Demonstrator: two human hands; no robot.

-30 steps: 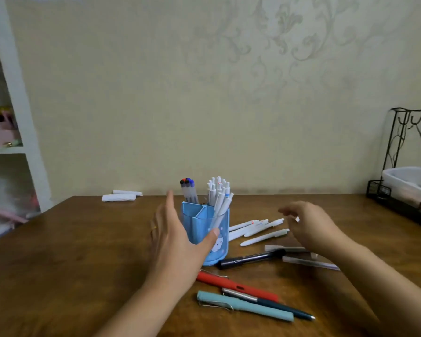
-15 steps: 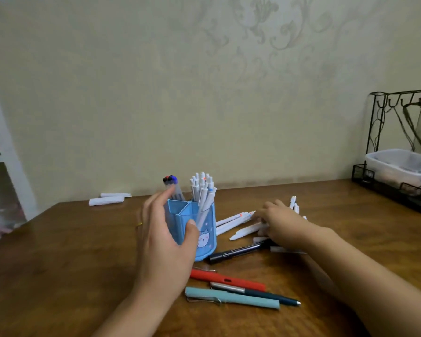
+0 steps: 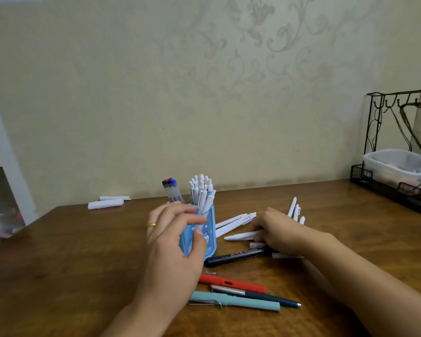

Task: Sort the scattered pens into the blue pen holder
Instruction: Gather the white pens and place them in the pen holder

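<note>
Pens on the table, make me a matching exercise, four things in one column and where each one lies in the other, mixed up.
Things:
1. red pen
2. black marker
3. teal pen
4. blue pen holder

Places:
A. gripped by the left hand
B. nearest the table's front edge
C. tail end under the right hand
D. between the black marker and the dark blue pen

Pairs: 1-D, 2-C, 3-B, 4-A

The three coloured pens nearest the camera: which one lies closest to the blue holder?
The red pen. It lies nearest the blue holder; the dark navy and teal pens lie nearer the camera.
</note>
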